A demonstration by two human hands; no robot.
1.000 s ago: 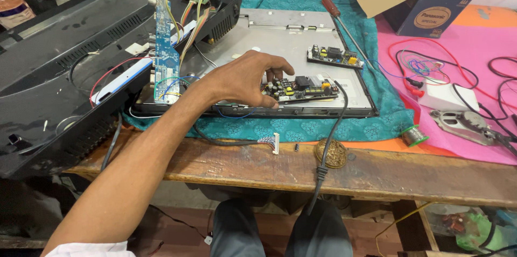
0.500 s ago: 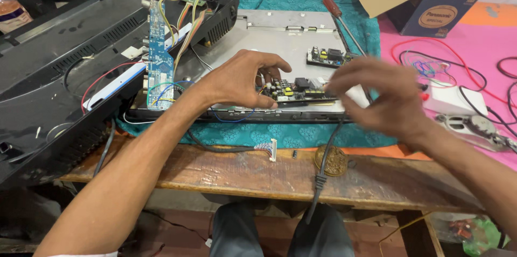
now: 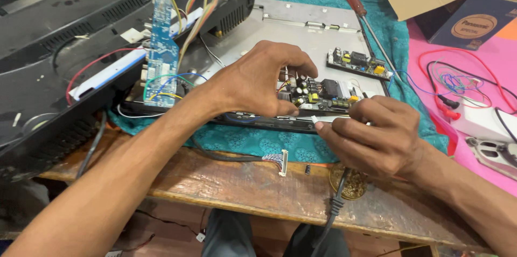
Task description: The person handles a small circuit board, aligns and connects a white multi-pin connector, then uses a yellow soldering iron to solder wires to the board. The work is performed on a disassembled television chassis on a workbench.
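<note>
Fingers of left hand (image 3: 258,82) curled down on near circuit board (image 3: 318,95) at frame centre, on grey metal back panel (image 3: 280,31), pinning its left end. Right hand (image 3: 377,136), lower right of centre, was closed around a small white connector (image 3: 319,125) pinched at its fingertips, just off the board's front edge. Best practice, I judged: keep board pinned, align plug squarely, press gently. Screwdriver (image 3: 366,20) lay upper right, untouched.

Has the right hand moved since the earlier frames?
Yes. The right hand came in from the right and now sits at the near edge of the circuit board.
</note>
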